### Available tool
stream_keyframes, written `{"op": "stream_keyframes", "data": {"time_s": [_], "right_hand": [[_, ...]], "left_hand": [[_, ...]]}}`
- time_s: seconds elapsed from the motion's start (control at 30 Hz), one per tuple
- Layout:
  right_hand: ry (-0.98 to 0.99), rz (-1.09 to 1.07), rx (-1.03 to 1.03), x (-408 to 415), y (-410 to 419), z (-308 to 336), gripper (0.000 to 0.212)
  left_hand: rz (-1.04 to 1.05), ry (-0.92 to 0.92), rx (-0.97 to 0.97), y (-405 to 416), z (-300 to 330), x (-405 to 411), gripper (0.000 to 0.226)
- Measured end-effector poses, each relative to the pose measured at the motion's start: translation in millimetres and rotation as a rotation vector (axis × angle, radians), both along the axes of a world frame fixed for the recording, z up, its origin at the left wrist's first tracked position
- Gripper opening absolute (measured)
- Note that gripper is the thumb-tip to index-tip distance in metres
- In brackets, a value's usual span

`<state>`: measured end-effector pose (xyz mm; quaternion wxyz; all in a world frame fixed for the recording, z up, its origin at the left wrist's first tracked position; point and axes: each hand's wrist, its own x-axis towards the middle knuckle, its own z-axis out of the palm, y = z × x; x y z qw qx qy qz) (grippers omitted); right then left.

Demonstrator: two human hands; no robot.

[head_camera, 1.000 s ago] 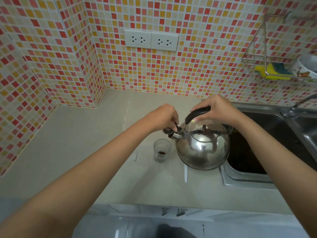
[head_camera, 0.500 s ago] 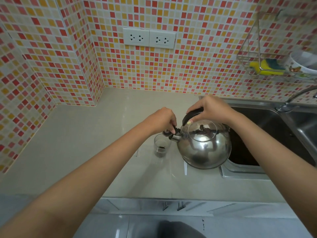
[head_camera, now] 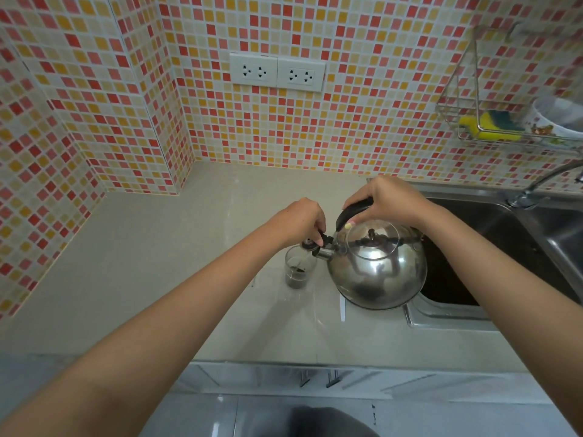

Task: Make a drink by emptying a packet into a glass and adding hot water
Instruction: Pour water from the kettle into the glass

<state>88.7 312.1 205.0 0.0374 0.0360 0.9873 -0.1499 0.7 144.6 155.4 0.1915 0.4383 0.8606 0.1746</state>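
R hand (head_camera: 383, 200) grips kettle (head_camera: 378, 272) handle, L hand (head_camera: 301, 220) fingers pinch spout cap (over glass (head_camera: 299, 269)).

Countertop (head_camera: 132, 279) left of the glass (head_camera: 299, 269) lies open. Kettle (head_camera: 378, 272) and sink (head_camera: 504, 247) block the right; tiled wall (head_camera: 347, 130) bounds the rear.

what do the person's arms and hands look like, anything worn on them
Both forearms are bare, with no sleeves in view. The left hand and right hand show no gloves, rings, watch or bracelets. One right fingernail looks pale yellow.
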Motion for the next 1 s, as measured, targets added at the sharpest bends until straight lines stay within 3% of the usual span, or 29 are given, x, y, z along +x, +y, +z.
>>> {"op": "stream_keyframes", "data": {"time_s": [1.0], "right_hand": [[-0.015, 0.048, 0.078, -3.1, 2.2, 4.0, 0.022]], "left_hand": [[-0.016, 0.002, 0.033, 3.4, -4.8, 2.2, 0.032]]}}
